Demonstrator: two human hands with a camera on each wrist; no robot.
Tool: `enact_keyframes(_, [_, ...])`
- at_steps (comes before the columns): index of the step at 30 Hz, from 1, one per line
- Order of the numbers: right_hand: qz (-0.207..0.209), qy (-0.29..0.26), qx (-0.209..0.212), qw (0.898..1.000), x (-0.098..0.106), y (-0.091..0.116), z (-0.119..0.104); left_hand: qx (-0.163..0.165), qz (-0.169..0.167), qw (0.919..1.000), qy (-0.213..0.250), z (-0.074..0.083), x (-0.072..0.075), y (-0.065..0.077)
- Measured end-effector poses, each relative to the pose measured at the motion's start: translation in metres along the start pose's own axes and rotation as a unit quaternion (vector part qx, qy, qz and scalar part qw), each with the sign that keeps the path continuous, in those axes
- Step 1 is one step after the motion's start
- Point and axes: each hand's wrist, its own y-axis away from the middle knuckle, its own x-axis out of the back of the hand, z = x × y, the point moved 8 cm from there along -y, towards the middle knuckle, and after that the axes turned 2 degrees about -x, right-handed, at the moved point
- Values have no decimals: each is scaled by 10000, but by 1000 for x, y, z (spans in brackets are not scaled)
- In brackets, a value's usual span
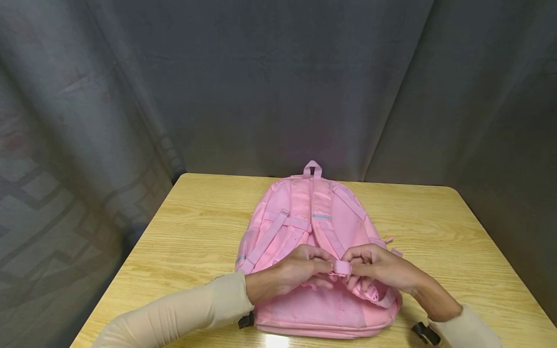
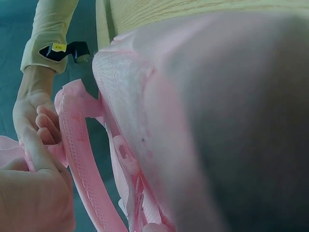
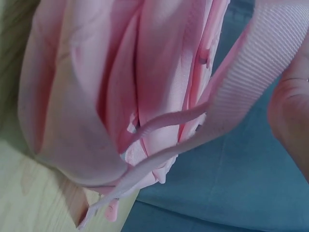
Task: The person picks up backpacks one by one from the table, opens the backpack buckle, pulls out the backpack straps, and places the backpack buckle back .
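Note:
A pink backpack [image 1: 348,212] lies with its shoulder straps up, top handle [image 1: 312,168] pointing away from me. Over its lower part my two hands meet at a pink webbing strap [image 1: 343,268]. My left hand [image 1: 304,267] pinches the strap from the left. From the right, my right hand [image 1: 383,268] grips the same strap with thumb and curled fingers. In the left wrist view a stitched pink band [image 2: 79,150] hangs beside both hands. Ribbed webbing [image 3: 256,72] stretches across the right wrist view towards the backpack's side.
The backpack rests on a light wooden table [image 1: 187,232]. Dark grey curtains [image 1: 270,87] hang behind and at both sides. Black wrist devices show near the cuffs, one [image 1: 425,333] at the right sleeve. A zip pull [image 1: 388,239] sticks out on the bag's right side.

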Motion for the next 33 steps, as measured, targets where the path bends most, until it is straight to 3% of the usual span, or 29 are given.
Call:
enact_keyframes(7, [-72, 69, 441, 9990, -3, 0, -3, -11, -84, 9999, 115, 1, -1, 1])
enact_keyframes(15, [106, 447, 753, 9961, -3, 0, -7, 74, -73, 9999, -84, 0, 1, 2])
enact_keyframes(26, [338, 699, 852, 9933, -3, 0, -13, 114, -57, 9999, -75, -1, 2, 1])
enact_keyframes(33, [660, 638, 611, 9939, 2, 0, -9, 169, -38, 9997, -157, 0, 3, 2])
